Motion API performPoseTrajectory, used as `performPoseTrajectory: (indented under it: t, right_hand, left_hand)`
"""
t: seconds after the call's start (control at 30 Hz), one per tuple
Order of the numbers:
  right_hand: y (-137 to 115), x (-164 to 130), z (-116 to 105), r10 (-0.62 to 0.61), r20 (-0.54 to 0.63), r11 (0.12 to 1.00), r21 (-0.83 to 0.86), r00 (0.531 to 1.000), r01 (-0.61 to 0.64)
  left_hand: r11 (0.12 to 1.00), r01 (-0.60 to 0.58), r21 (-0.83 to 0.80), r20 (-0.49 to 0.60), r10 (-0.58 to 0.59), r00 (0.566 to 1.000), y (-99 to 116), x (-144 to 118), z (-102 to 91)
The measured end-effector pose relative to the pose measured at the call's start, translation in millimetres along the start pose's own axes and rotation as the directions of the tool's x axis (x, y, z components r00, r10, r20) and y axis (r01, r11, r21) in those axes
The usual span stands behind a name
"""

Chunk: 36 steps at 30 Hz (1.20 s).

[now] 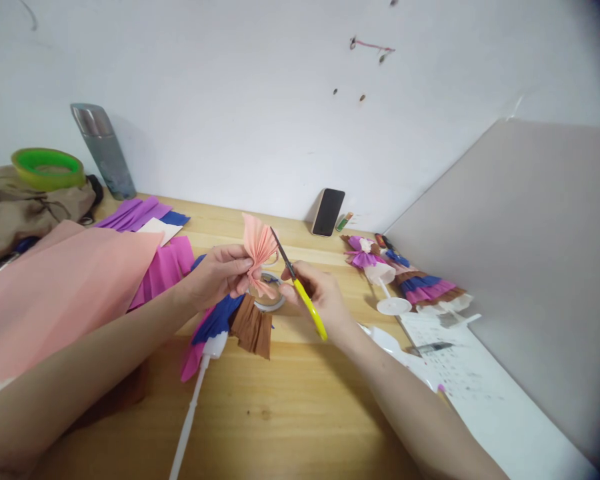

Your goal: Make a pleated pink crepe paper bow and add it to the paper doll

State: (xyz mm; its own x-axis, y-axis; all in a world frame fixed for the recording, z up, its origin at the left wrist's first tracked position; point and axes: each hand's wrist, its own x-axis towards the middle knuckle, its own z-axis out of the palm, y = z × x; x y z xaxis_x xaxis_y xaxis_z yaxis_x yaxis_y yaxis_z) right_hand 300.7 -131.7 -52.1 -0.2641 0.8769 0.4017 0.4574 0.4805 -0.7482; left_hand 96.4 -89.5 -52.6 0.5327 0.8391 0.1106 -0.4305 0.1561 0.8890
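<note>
Peach pleated paper (261,245), pinched at its gathered middle by the left hand (225,268) above the tabletop (300,413)! Right hand (323,293) grips yellow-handled scissors (309,308), blades at the fanned edge.

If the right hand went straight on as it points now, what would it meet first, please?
The right hand, with its yellow-handled scissors, would probably meet the peach fan-pleated paper held in the left hand first, though depth is unclear.

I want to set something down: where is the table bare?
Widest: the near tabletop between the white stick and the right forearm. A smaller patch lies between the phone and the right hand. Crowded: left, by the large peach sheet; right, around the layered ruffled paper.
</note>
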Motion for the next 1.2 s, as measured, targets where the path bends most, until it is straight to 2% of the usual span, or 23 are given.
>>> performPoseTrajectory:
  t: [0.17, 0.3, 0.57, 0.9, 1.2]
  right_hand:
    - [-3, -1, -1, -0.001, 0.001, 1.0, -0.03, 1.0, 0.001]
    - [-6, -2, -3, 0.021, 0.052, 1.0, 0.001, 0.998, -0.021]
    - [-10, -2, -8, -0.012, 0.153, 0.996, 0.084, 0.988, -0.001]
    - [-4, 0, -11, -0.055, 0.167, 0.998, 0.051, 0.984, 0.048]
    - [-5, 1, -12, -0.078, 0.18, 0.997, 0.039, 0.981, 0.072]
  left_hand:
    - [0.999, -0.018, -0.028, 0.023, 0.019, 1.0, 3, -2, 0.1]
    - [1.0, -0.015, -0.027, 0.032, 0.016, 0.999, 7, -2, 1.5]
    - [0.999, 0.001, -0.037, 0.042, 0.001, 0.999, 6, -3, 2.4]
    - [0.999, 0.038, -0.021, 0.084, -0.037, 0.996, 9, -4, 1.0]
    - [0.995, 0.1, -0.016, 0.145, -0.096, 0.985, -1, -4, -3.2]
